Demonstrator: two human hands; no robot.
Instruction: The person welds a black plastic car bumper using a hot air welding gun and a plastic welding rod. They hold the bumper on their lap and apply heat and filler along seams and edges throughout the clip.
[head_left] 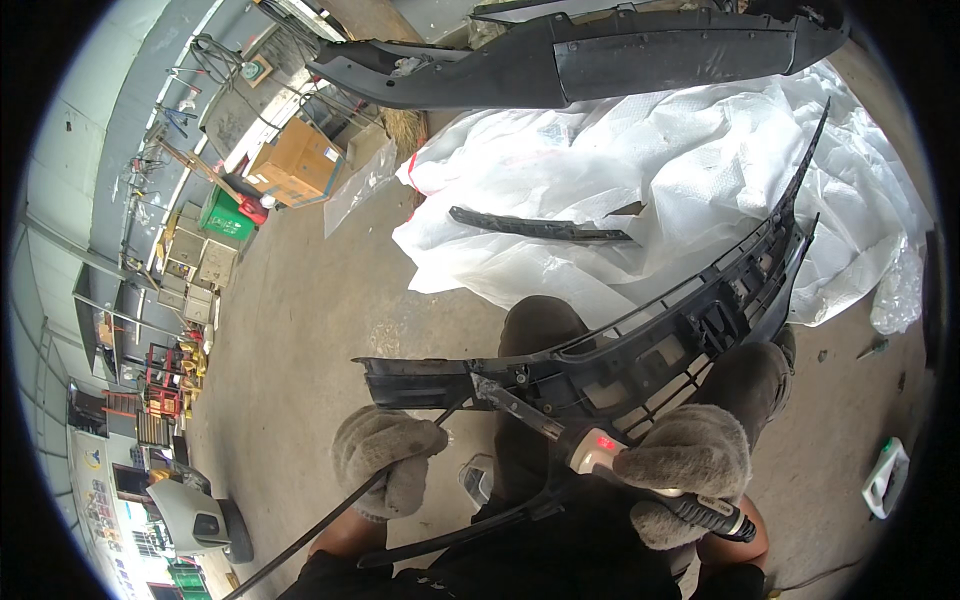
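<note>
A long black plastic car grille (pixel 650 375) lies across my knees, its slatted right end pointing up and away. My left hand (pixel 388 460), in a fuzzy grey glove, is closed round a thin black rod (pixel 315 527). The rod's upper end meets the grille's left section. My right hand (pixel 690 455), gloved alike, grips a heated plastic-welding iron (pixel 592 452) with a pale body and a lit red display. The iron's flat metal tip rests at the grille, close to the rod's end. A black curved strip (pixel 460 535) crosses my lap below; whether it joins the grille cannot be told.
White plastic sheeting (pixel 560 160) covers the floor ahead, with a black strip (pixel 540 226) on it and a large black bumper (pixel 680 60) beyond. At left are a cardboard box (pixel 297 163), green bin (pixel 226 213) and shelves. A white jug-like container (pixel 884 480) stands right.
</note>
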